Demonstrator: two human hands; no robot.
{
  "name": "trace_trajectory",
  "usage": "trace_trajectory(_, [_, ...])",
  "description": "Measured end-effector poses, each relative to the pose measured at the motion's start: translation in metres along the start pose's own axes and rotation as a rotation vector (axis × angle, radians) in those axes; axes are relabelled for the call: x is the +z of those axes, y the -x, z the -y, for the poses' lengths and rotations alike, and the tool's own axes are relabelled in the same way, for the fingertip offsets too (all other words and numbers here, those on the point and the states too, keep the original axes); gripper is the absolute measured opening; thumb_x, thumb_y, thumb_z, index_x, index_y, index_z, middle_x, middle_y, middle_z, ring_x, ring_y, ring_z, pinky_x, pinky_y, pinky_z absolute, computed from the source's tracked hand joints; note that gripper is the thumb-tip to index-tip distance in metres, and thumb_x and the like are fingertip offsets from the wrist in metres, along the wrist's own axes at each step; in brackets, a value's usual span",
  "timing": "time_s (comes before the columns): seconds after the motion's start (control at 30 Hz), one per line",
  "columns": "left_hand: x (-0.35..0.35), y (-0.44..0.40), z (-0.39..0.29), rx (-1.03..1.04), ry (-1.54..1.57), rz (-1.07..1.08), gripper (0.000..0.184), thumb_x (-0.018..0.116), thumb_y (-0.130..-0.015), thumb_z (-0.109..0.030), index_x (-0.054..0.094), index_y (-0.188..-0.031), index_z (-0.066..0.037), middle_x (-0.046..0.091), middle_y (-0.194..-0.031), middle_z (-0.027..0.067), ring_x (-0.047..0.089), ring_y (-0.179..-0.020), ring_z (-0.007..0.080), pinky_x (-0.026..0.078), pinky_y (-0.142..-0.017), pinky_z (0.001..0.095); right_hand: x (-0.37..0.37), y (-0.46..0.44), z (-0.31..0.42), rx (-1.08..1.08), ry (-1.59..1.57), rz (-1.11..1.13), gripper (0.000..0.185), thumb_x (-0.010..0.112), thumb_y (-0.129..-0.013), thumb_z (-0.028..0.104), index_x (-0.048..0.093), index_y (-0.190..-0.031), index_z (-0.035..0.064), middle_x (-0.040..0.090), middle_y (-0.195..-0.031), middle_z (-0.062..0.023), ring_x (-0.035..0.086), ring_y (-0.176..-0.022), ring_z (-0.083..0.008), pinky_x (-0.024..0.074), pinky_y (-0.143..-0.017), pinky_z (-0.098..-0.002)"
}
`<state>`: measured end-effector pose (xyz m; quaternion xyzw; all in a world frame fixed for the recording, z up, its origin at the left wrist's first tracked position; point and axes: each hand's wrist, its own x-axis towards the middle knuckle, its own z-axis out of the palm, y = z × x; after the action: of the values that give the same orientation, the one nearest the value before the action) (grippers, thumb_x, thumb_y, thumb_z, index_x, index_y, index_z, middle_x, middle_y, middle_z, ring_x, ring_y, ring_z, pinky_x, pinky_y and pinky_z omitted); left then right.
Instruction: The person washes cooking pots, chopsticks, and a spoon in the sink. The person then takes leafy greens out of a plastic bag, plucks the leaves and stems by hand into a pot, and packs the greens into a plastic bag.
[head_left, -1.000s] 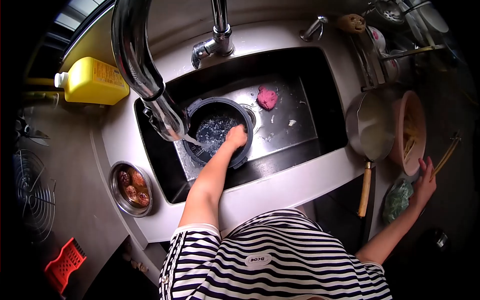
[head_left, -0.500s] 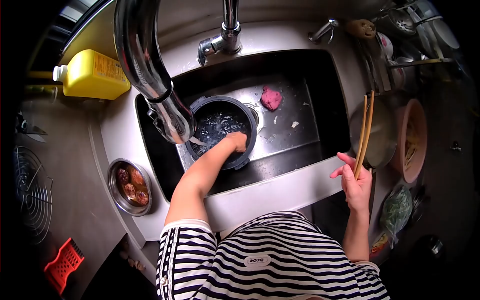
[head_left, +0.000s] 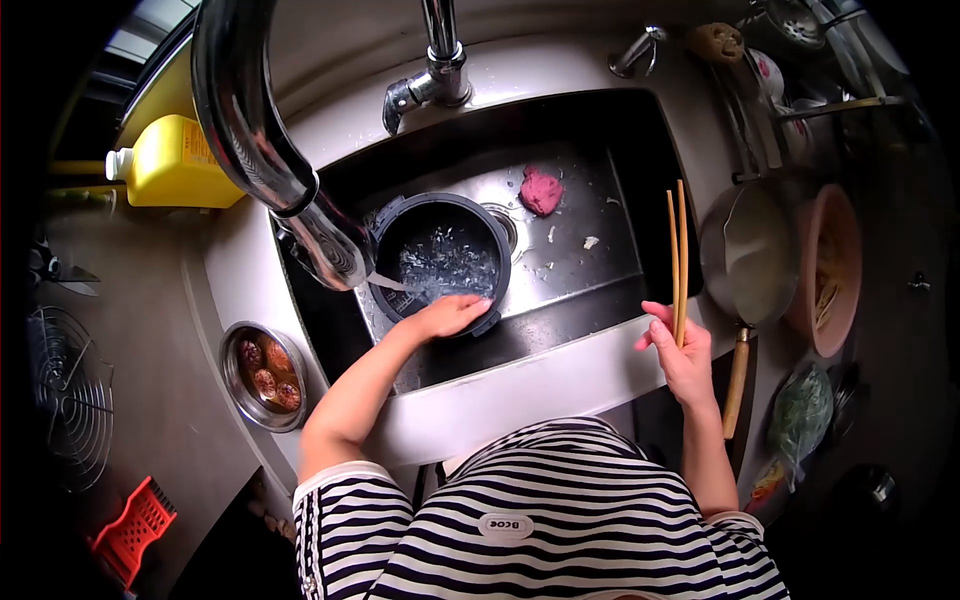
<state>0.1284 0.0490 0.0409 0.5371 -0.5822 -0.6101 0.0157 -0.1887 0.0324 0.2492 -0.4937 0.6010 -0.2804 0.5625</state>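
A round black pot (head_left: 505,235) stands in the sink (head_left: 590,285), and water from the chrome faucet (head_left: 340,258) runs into it, bubbling. My left hand (head_left: 452,316) is at the pot's near rim, its fingers together and bent over the edge; part of the fingers is hidden. My right hand (head_left: 685,360) is closed around a pair of wooden chopsticks (head_left: 677,265), which point up and away above the sink's right front edge. A crumpled pink cloth (head_left: 541,191) lies in the sink beyond the drain, right of the pot.
At left are a yellow jug (head_left: 180,165), a metal bowl (head_left: 232,372) of dark round pieces in liquid, a wire rack (head_left: 75,410) and a red grater (head_left: 132,525). At right are a wooden-handled pan (head_left: 755,255), a pink basin (head_left: 850,270) and a green-filled plastic bag (head_left: 800,415).
My left hand has come out of the water inside the pot to its near rim. My right hand has shifted left with the chopsticks. The camera view has shifted slightly.
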Motion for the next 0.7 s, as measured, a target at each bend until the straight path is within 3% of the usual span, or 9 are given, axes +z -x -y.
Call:
trace_trajectory(0.07, [-0.021,0.039,-0.009,-0.122,-0.5,0.113,0.051,0.045,-0.085,-0.049,0.061,-0.108,-0.006,0.063,-0.101,0.0152,0.057,-0.101,0.0305,0.036,-0.095,0.0374,-0.003,0.001,-0.005,0.008,-0.002,-0.004,0.025,0.053,-0.09,0.013,0.057,-0.108,-0.0029,0.057,-0.072,-0.0008,0.055,-0.067,-0.0073,0.0413,-0.063,-0.0197])
trace_trajectory(0.13, [-0.029,0.046,0.01,-0.095,-1.041,0.137,0.036,0.057,-0.078,-0.04,0.066,-0.094,-0.01,0.065,-0.092,0.0123,0.061,-0.093,0.0265,0.041,-0.089,0.0395,-0.004,0.001,-0.009,0.013,-0.008,0.003,0.025,0.053,-0.09,0.014,0.057,-0.108,-0.0024,0.057,-0.071,-0.0004,0.054,-0.066,-0.0067,0.0407,-0.062,-0.0194])
trace_trajectory(0.17, [-0.03,0.045,0.016,-0.052,-1.111,0.098,0.018,0.061,-0.073,-0.027,0.067,-0.083,-0.013,0.066,-0.086,0.0103,0.063,-0.083,0.0249,0.047,-0.078,0.0393,-0.004,0.001,-0.013,0.006,-0.014,0.009,0.026,0.053,-0.089,0.015,0.057,-0.108,-0.0022,0.058,-0.071,0.0,0.053,-0.065,-0.006,0.0399,-0.061,-0.0191])
trace_trajectory(0.27, [-0.022,0.049,0.016,0.227,-1.069,-0.026,0.018,0.057,-0.072,-0.015,0.063,-0.088,-0.009,0.065,-0.077,0.0101,0.064,-0.073,0.0258,0.05,-0.062,0.0372,0.0,-0.003,-0.022,-0.005,-0.032,0.014,0.026,0.054,-0.089,0.016,0.058,-0.108,-0.0013,0.058,-0.068,0.0006,0.05,-0.063,-0.0042,0.0374,-0.058,-0.0187])
trace_trajectory(0.4, [-0.043,0.059,-0.075,0.319,-0.636,-0.223,0.018,0.064,-0.068,-0.01,0.053,-0.081,-0.004,0.059,-0.068,0.0168,0.059,-0.07,0.0343,0.046,-0.059,0.0396,0.003,0.002,-0.023,0.023,-0.03,0.017,0.024,0.054,-0.089,0.015,0.059,-0.107,-0.0008,0.058,-0.069,0.0001,0.049,-0.062,-0.0042,0.036,-0.058,-0.019])
trace_trajectory(0.47, [-0.052,0.05,-0.089,0.279,-0.36,-0.245,0.017,0.067,-0.071,-0.008,0.054,-0.081,-0.001,0.061,-0.067,0.0119,0.061,-0.064,0.0258,0.046,-0.058,0.0335,0.003,0.003,-0.022,0.025,-0.013,0.023,0.024,0.053,-0.089,0.014,0.059,-0.107,-0.0011,0.058,-0.069,0.0,0.051,-0.063,-0.0046,0.0368,-0.058,-0.019])
trace_trajectory(0.5, [-0.042,0.032,-0.075,0.264,0.293,-0.22,0.015,0.067,-0.073,-0.004,0.056,-0.083,-0.001,0.063,-0.069,0.0036,0.058,-0.063,0.012,0.045,-0.06,0.0271,0.003,0.001,-0.022,0.015,-0.027,0.02,0.024,0.053,-0.089,0.014,0.058,-0.107,-0.0012,0.058,-0.069,0.0003,0.051,-0.063,-0.0048,0.0373,-0.059,-0.019])
trace_trajectory(0.53, [-0.037,0.025,-0.078,0.279,0.551,-0.236,0.014,0.065,-0.076,-0.002,0.059,-0.088,0.001,0.061,-0.076,-0.0007,0.054,-0.069,0.0053,0.045,-0.063,0.0226,0.002,0.001,-0.026,0.011,-0.038,0.021,0.024,0.053,-0.089,0.014,0.058,-0.107,-0.0013,0.058,-0.069,0.0005,0.052,-0.064,-0.0049,0.0379,-0.059,-0.0191])
trace_trajectory(0.7, [-0.019,0.014,-0.097,0.267,1.118,-0.409,0.018,0.061,-0.084,-0.011,0.059,-0.098,0.0,0.063,-0.087,0.0037,0.058,-0.076,0.0094,0.049,-0.069,0.0244,0.007,-0.001,-0.031,0.001,-0.054,0.01,0.025,0.054,-0.089,0.015,0.057,-0.108,-0.0012,0.058,-0.066,0.0018,0.045,-0.059,-0.0022,0.0353,-0.054,-0.0181])
